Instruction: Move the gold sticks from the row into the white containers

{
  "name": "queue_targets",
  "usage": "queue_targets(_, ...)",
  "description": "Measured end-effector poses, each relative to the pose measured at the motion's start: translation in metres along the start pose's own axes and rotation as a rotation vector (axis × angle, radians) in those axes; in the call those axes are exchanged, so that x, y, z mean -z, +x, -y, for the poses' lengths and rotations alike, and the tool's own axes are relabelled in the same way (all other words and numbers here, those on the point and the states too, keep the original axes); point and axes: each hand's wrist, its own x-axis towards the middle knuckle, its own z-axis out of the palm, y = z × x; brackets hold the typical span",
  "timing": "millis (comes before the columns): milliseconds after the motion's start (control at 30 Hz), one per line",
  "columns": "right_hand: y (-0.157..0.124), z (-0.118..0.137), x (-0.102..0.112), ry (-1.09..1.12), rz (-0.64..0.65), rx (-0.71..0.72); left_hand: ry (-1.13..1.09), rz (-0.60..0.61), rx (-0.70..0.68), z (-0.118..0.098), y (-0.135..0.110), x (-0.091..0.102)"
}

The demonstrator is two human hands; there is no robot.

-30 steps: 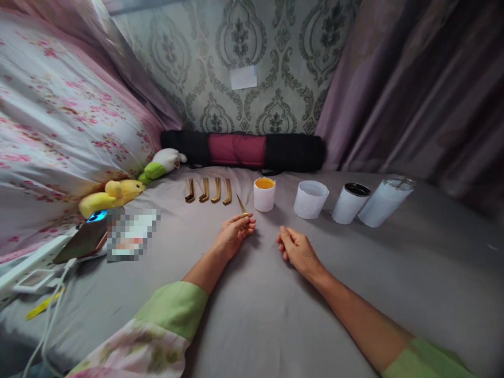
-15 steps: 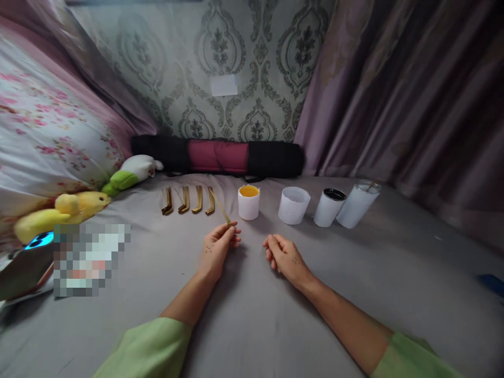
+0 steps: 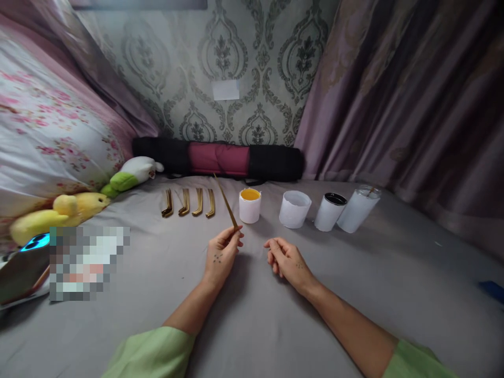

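My left hand (image 3: 223,255) pinches the lower end of a thin, gold-brown stick (image 3: 226,203) between thumb and fingers. The stick points up and away, leaning left. Just beyond that hand stands a white-wrapped cup (image 3: 249,211) with yellow-orange inside. My right hand (image 3: 286,261) hovers or rests near the sheet with its fingers curled in and the thumb against them; nothing shows in it. Left of the yellow cup lie several bundles of bent gold-brown sticks (image 3: 197,203) in a row.
Right of the yellow cup stand a wide white cup (image 3: 294,212), a white-wrapped cup with a dark inside (image 3: 329,214) and a tall wrapped glass jar (image 3: 358,212). A black and maroon roll (image 3: 219,159) lies along the wall. Plush toys (image 3: 74,207) lie at left on the grey sheet.
The stick in my left hand has swung more upright, its far end now higher. The left hand has shifted slightly right. My right hand keeps nearly the same pose.
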Motion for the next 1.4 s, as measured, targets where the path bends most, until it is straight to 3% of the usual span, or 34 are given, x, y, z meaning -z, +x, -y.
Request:
queue_targets(400, -0.003, 0.009, 0.000, 0.058, 0.004, 0.002, 0.308, 0.070, -0.316, 0.000, -0.007, 0.000)
queue_targets(1033, -0.002, 0.013, 0.003, 0.133, -0.120, 0.068, 0.665, 0.322, -0.629, 0.012, -0.017, -0.009)
queue_targets(1400, -0.003, 0.012, 0.010, 0.239, -0.165, 0.044, 0.811, 0.354, -0.721, 0.014, -0.018, -0.011)
